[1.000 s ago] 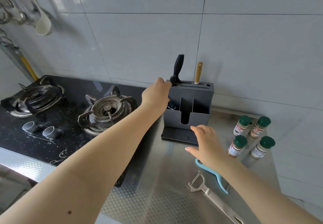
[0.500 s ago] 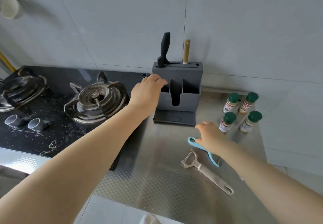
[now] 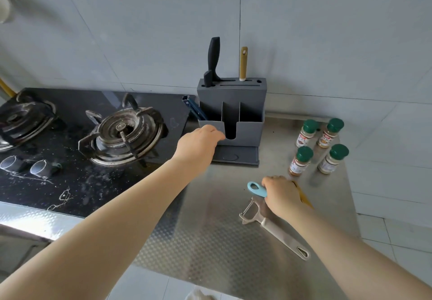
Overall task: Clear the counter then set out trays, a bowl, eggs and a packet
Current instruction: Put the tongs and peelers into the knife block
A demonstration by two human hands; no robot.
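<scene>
On the steel counter (image 3: pixel 210 241) my right hand (image 3: pixel 281 198) lies closed over a light blue tool handle (image 3: pixel 256 188), whose looped end sticks out to the left of my fingers. The rest of that tool is hidden under my hand, and a yellow piece (image 3: pixel 304 196) shows beside my wrist. A beige peeler (image 3: pixel 273 226) rests just in front of this hand. My left hand (image 3: pixel 198 146) is at the front left corner of the grey knife holder (image 3: pixel 249 131), fingers loosely bent, with nothing in it. A dark blue tool (image 3: pixel 192 108) leans in the holder's left slot.
A black knife handle (image 3: pixel 214 58) and a wooden handle (image 3: pixel 243 63) stick up from the holder. Several green-capped spice jars (image 3: pixel 301 161) stand at the right by the tiled wall. A black gas hob with its burner (image 3: pixel 121 133) fills the left side. The counter's front edge is close.
My left hand has dropped from the holder's top left to its front corner. My right hand came down and closed over the light blue handle. The view has tilted downward.
</scene>
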